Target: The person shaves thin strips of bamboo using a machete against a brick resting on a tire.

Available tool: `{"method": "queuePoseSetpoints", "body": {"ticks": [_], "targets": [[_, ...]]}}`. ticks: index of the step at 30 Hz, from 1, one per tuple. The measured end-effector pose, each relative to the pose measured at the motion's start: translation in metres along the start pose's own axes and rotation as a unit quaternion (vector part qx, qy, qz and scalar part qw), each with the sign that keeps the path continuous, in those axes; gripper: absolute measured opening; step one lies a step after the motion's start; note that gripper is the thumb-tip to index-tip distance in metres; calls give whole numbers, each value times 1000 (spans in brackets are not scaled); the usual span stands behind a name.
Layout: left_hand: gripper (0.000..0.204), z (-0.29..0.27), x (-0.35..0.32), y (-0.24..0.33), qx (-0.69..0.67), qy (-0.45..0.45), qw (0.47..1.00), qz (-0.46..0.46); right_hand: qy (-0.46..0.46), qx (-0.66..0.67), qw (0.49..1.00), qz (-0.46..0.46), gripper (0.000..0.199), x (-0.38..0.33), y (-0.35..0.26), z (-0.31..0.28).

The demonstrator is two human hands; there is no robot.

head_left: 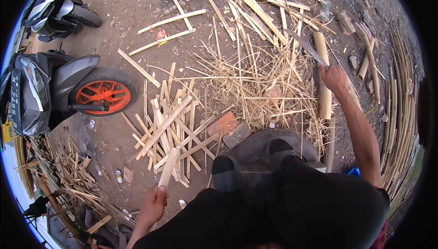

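My left hand (pixel 153 207) is closed around the lower end of a pale bamboo slat (pixel 169 166), its thumb lying along the wood. The slat points up and away over a loose pile of bamboo strips (pixel 157 132). Out to the right, my right hand (pixel 335 81) grips a machete, its handle hidden by my fingers. The long machete blade (pixel 306 46) points away and to the left. Just beneath the blade's base and my right fist lies a thick bamboo pole (pixel 323 94); whether the blade touches it I cannot tell.
Bamboo shavings (pixel 260 84) cover the ground ahead, with more strips (pixel 251 7) beyond. Bricks (pixel 223 125) and a tyre (pixel 301 141) lie by my feet. Motorcycles stand at left, the nearer with an orange wheel (pixel 102 96). Long bamboo poles (pixel 401 112) line the right side.
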State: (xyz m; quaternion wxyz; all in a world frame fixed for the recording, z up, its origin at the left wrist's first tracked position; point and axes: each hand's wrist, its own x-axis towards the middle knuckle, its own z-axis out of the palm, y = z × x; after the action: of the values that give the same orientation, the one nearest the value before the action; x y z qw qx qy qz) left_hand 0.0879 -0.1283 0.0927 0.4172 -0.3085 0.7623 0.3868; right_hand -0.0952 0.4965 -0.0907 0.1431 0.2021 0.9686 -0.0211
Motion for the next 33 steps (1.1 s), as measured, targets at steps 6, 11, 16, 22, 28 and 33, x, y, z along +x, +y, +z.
{"method": "queuePoseSetpoints", "body": {"ticks": [6,11,16,22,28,33], "targets": [[35,36,35,15,-17,56,993,98,280,98,953,69,85,42,110,-2],[32,71,56,68,-43,6,985,164,-61,396,914,61,73,-47,-49,6],[34,116,120,70,27,7,980,197,-172,322,902,-231,67,-153,-163,22],[40,153,131,60,70,-39,982,172,-206,205,892,-345,66,-178,-183,30],[41,205,176,49,145,-77,951,262,-288,112,902,-302,71,-167,-141,58],[43,222,174,89,6,-213,975,63,-263,152,918,-256,69,-162,-115,65]]}}
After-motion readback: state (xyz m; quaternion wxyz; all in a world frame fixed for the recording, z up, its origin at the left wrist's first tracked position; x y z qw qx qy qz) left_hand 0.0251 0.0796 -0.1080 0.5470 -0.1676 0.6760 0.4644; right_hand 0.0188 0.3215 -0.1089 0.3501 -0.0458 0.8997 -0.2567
